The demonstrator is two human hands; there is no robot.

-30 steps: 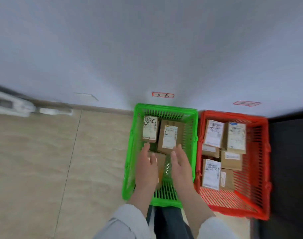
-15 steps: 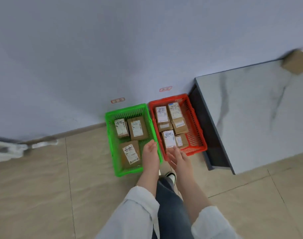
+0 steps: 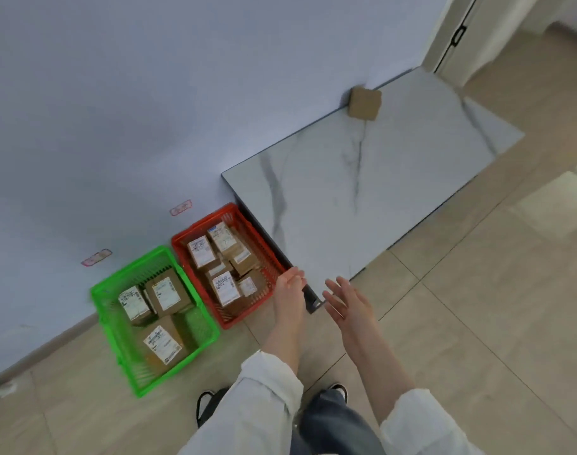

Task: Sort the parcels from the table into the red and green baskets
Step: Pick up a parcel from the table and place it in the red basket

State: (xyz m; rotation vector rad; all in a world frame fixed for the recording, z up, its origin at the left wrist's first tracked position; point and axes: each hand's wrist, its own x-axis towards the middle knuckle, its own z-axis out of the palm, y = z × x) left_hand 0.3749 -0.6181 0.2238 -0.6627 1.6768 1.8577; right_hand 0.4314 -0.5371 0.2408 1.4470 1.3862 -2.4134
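One parcel (image 3: 365,103) lies well beyond left grip (image 3: 288,288) and right grip (image 3: 348,305).

Marble-look table (image 3: 362,178), cardboard parcel (image 3: 364,103)

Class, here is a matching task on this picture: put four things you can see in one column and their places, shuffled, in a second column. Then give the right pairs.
Things
1. green basket
2. red basket
3. plain brown parcel
4. right hand

Places
A. alone at the far edge of the table
B. on the floor, right beside the table
C. open and empty in the air, near the table's near corner
D. on the floor, on the far side of the other basket from the table

Pairs: 1-D, 2-B, 3-A, 4-C
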